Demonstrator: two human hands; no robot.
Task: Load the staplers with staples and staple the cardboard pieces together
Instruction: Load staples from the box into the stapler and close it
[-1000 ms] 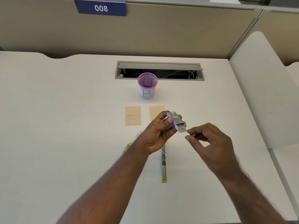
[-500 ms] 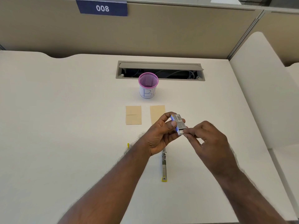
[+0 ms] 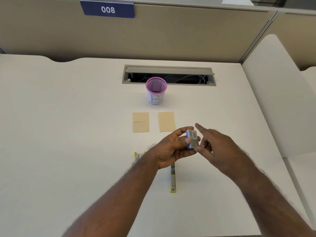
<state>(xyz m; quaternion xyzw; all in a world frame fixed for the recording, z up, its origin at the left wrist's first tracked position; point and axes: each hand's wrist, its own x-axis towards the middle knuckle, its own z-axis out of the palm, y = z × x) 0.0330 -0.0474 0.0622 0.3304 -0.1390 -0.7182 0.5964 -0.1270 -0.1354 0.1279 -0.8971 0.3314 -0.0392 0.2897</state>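
Box tray pushed back in since a second ago: left hand point(image 3: 172, 147) grips staple box point(image 3: 192, 139) above desk point(image 3: 68, 134), right hand point(image 3: 215, 144) fingers loose, forefinger out; loading step, next likely staples into open stapler point(image 3: 173, 178); cardboard point(image 3: 166, 121) untouched.

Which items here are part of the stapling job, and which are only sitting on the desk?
Part of the job:
staple box, held in the left hand
right hand
open stapler
second stapler, mostly hidden by the left arm
cardboard pieces

Just there:
pink mesh cup
cable hatch
008 sign
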